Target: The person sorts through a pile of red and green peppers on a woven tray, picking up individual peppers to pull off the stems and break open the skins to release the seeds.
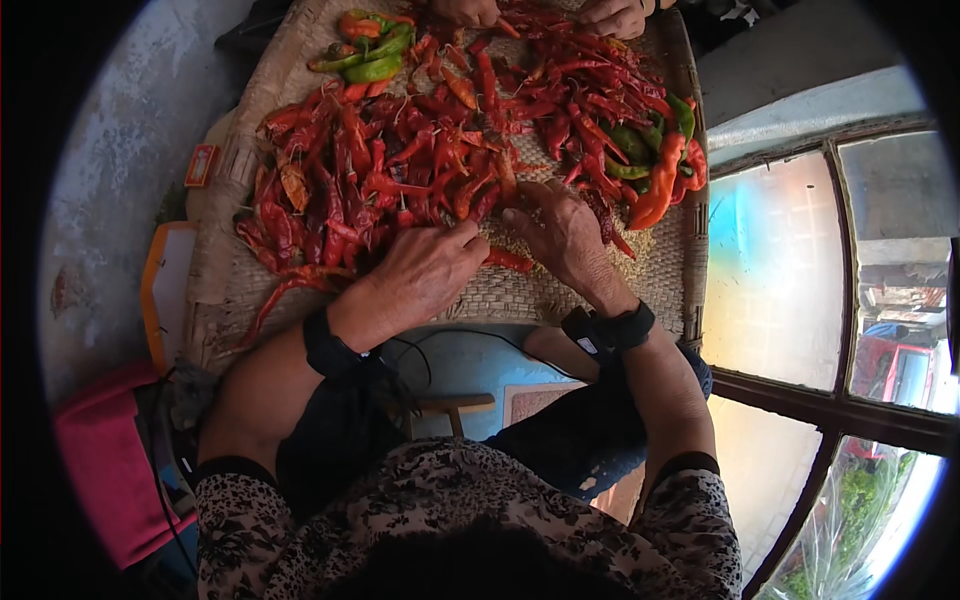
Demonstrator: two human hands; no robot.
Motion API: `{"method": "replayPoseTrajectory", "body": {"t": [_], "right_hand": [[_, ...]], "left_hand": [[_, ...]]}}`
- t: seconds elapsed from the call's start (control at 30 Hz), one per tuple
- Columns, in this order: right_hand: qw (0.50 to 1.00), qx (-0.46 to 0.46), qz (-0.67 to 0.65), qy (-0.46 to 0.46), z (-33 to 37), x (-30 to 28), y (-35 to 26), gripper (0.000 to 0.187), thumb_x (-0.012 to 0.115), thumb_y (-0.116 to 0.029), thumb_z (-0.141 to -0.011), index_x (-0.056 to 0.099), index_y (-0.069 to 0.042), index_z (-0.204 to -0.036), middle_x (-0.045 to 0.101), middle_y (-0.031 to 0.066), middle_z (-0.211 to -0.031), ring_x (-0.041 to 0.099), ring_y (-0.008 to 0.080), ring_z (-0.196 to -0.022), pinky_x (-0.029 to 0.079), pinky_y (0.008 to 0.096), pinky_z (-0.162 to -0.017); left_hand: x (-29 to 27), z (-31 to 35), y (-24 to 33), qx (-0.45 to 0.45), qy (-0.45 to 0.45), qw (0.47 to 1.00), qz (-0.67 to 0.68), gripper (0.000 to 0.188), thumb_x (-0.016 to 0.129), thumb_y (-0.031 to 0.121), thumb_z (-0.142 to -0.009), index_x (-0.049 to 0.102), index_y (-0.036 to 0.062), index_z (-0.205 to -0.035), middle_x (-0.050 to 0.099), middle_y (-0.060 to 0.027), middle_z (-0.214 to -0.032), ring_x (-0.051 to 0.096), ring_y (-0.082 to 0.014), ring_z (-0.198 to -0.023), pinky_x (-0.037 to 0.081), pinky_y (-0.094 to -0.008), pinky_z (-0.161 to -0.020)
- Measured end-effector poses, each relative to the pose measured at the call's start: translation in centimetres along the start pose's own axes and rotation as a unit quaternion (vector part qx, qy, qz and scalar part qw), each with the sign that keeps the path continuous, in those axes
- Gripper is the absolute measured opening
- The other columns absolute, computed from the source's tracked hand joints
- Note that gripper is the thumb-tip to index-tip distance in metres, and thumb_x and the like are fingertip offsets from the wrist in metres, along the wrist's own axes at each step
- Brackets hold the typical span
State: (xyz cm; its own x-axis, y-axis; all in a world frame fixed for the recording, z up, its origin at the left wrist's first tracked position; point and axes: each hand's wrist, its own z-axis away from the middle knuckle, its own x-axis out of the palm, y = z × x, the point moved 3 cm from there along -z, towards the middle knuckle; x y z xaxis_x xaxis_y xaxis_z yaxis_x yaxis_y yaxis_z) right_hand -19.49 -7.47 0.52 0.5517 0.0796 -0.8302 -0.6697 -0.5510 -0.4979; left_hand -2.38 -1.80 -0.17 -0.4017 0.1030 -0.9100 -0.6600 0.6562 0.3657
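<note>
A heap of dried red chili peppers [400, 150] is spread over a woven tray [380, 312] in front of me. My left hand [425, 268] is closed at the heap's near edge, its thumb and fingers pinched around one end of a red chili pepper [508, 259]. My right hand [572, 238] is just to the right, palm down with curled fingers. Its thumb and index finger meet at the lower end of an orange-red chili pepper [506, 172]; the other fingertips are partly hidden. Pale loose seeds [640, 245] are scattered around the right hand.
Green peppers [375, 68] lie at the tray's far left, and fresh green and orange ones [655, 190] at the right. Another person's hands [612, 17] work at the far edge. A window [830, 270] stands at right; a small orange box [201, 165] sits left of the tray.
</note>
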Motion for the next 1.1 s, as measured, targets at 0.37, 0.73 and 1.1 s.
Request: {"method": "replayPoseTrajectory", "body": {"t": [0.37, 0.73, 1.1], "right_hand": [[0.878, 0.237, -0.41, 0.067, -0.2, -5.6, 2.6, 0.029, 0.064, -0.024, -0.09, 0.062, 0.0, -0.107, 0.067, 0.0055, -0.081, 0.057, 0.0067, -0.065, 0.047, 0.0217, -0.058], [0.984, -0.015, 0.005, -0.175, 2.7, 0.3, -2.1, 0.019, 0.067, -0.012, -0.079, 0.063, -0.005, -0.096, 0.062, 0.0139, -0.09, 0.061, 0.0304, -0.083, 0.05, 0.0397, -0.07], [0.938, 0.11, -0.093, -0.317, 1.2, -5.8, 0.5, 0.011, 0.067, -0.009, -0.08, 0.065, -0.003, -0.088, 0.065, 0.0058, -0.077, 0.062, 0.0149, -0.074, 0.049, 0.0286, -0.067]], "left_hand": [[-0.1, 0.1, 0.1, 0.026, 0.032, 0.999, -0.009, 0.006, 0.058, 0.0, -0.078, 0.052, 0.0, -0.078, 0.05, -0.0112, -0.082, 0.06, -0.0256, -0.061, 0.05, -0.0372, -0.05], [-0.4, 0.1, 0.4, 0.037, 0.021, 0.999, -0.019, 0.011, 0.061, -0.002, -0.072, 0.053, 0.0, -0.079, 0.051, -0.0115, -0.084, 0.061, -0.0231, -0.064, 0.053, -0.034, -0.055], [-0.4, 0.3, 0.0, 0.009, 0.021, 1.0, -0.003, 0.008, 0.057, 0.0, -0.081, 0.057, -0.0039, -0.088, 0.053, -0.0123, -0.087, 0.063, -0.024, -0.062, 0.052, -0.0341, -0.048]]}}
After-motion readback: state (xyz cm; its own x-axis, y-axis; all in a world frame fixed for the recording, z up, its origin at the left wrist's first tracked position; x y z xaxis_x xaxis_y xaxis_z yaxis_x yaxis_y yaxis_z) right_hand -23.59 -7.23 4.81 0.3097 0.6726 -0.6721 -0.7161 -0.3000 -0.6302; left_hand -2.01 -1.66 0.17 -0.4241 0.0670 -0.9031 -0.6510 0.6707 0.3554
